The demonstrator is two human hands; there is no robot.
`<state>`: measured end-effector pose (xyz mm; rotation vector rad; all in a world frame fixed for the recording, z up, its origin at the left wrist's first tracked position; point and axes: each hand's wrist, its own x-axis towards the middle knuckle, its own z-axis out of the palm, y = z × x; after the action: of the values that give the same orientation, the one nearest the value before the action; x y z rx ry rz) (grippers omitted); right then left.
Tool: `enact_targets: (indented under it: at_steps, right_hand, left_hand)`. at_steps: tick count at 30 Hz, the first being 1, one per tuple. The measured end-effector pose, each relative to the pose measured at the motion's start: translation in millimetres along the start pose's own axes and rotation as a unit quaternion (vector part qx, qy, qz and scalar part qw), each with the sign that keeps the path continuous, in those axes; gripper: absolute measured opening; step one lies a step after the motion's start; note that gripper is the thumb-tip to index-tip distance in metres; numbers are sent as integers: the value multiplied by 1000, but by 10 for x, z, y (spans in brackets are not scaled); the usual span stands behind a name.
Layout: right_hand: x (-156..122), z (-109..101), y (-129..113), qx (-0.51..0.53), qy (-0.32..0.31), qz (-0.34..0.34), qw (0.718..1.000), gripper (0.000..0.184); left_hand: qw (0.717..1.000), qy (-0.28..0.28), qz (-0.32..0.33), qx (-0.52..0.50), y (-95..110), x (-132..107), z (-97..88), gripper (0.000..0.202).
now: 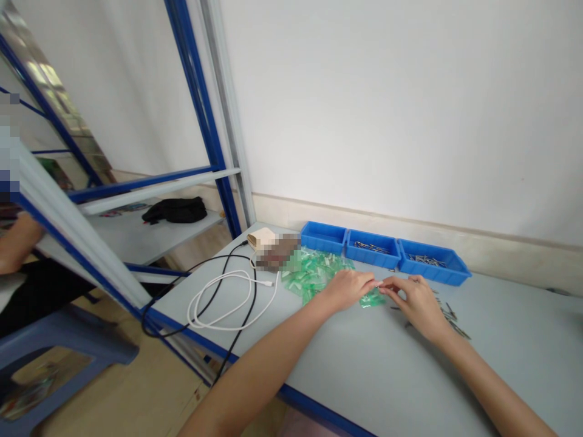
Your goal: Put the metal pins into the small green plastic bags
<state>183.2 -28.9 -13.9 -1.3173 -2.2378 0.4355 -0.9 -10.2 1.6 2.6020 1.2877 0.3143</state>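
My left hand (pixel 348 289) is closed in a pinch at the upper edge of a small green plastic bag (pixel 372 298), which shows just below its fingers. My right hand (pixel 416 301) meets it there, thumb and forefinger pressed together at the same edge. Whatever is between those right fingertips is too small to make out. A pile of green plastic bags (pixel 314 273) spreads behind and left of my left hand. Loose metal screw-like pieces (pixel 450 315) lie on the table beside and partly behind my right hand.
Three blue bins stand in a row along the wall; the middle bin (pixel 372 259) and right bin (pixel 432 274) hold metal pieces. A white cable (pixel 218 328) and a black cable (pixel 252 297) lie coiled at the left. A person's arm (pixel 20 243) shows beyond the frame post.
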Motion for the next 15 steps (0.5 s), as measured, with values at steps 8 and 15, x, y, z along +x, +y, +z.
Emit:
enact_targets:
  at_steps: [8,15]
  right_hand:
    - [0,24,62,8,-1,-2,1000,26]
    - [-1,11,41,-12,10,-16,1000,33]
  left_hand:
    - [1000,15,-8,-4,-27,9,51,36]
    - [1000,25,-2,-12,-32,5,51,35]
